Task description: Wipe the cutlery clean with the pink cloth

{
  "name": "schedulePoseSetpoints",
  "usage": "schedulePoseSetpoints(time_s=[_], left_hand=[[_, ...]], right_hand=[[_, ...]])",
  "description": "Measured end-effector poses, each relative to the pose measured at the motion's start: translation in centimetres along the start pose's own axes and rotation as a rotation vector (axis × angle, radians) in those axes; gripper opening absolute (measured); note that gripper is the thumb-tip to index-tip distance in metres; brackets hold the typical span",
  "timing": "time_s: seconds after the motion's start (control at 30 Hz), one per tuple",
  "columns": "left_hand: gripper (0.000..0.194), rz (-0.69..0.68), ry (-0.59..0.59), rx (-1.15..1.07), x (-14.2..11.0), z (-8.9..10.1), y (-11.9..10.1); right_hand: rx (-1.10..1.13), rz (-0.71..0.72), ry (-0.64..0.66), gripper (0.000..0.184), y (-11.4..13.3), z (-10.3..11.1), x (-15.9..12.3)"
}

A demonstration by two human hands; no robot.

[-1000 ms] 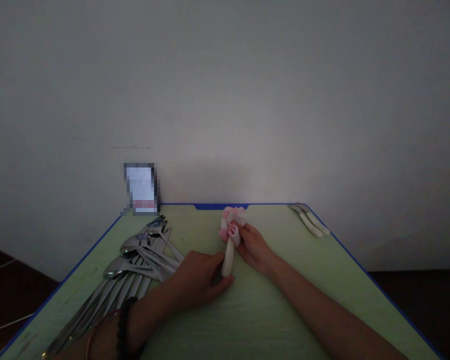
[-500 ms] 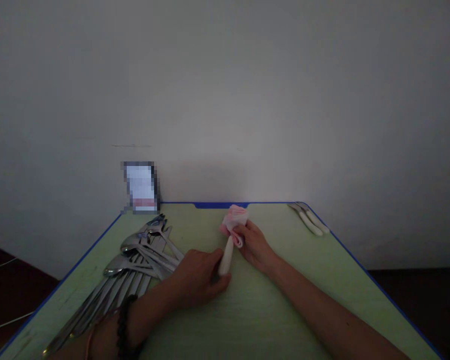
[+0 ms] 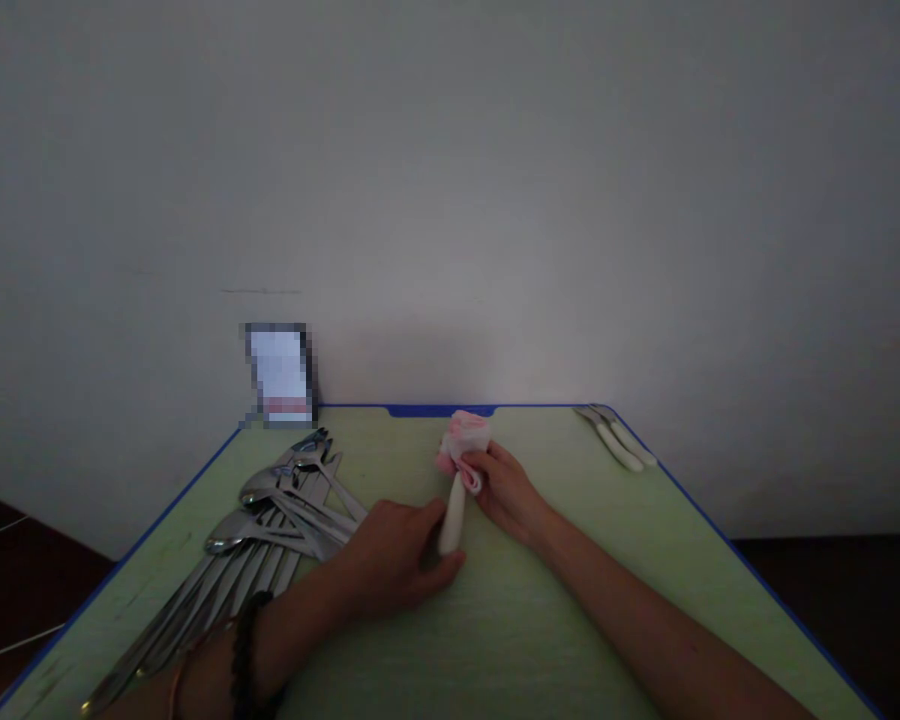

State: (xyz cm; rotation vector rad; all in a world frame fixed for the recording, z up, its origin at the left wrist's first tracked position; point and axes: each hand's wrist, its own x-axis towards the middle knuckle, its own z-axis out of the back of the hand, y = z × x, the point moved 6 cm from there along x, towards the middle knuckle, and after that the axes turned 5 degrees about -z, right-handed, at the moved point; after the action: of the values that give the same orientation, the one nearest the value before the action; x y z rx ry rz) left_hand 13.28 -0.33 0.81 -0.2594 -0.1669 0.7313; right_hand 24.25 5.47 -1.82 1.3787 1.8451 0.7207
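Note:
My left hand (image 3: 394,560) is closed on the white handle of a piece of cutlery (image 3: 454,515), held tilted above the middle of the table. Its upper end is covered by a bunched pink and white cloth (image 3: 469,432), so its kind cannot be told. My right hand (image 3: 506,490) pinches that cloth around the covered end, thumb on the near side. Left of my hands lies a pile of metal cutlery (image 3: 270,530), with spoons, forks and several long handles overlapping. My left forearm hides part of it.
Two white-handled pieces of cutlery (image 3: 619,440) lie side by side at the table's far right corner. A phone-like device with a lit, blurred screen (image 3: 280,370) stands at the far left. The pale green table (image 3: 570,620) has a blue edge and meets a plain wall (image 3: 450,200).
The cloth and my right hand have shifted very slightly left. Both hands keep the same hold, and the cutlery on the table lies as before.

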Motion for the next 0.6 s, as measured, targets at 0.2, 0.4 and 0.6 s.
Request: schedulePoseSetpoints(time_s=[0.2,0.4,0.6], left_hand=[[0.019,0.052,-0.036,-0.057,-0.25,0.37,0.02],[0.043,0.074,-0.117,-0.209,-0.18,-0.09,0.67],[0.030,-0.004,-0.111,-0.108,-0.17,-0.13,0.39]], right_hand=[[0.029,-0.032,-0.004,0.021,0.03,0.18,0.10],[0.086,-0.020,-0.024,0.027,0.30,0.19,0.07],[0.055,-0.022,-0.018,0.025,0.25,0.32,0.02]])
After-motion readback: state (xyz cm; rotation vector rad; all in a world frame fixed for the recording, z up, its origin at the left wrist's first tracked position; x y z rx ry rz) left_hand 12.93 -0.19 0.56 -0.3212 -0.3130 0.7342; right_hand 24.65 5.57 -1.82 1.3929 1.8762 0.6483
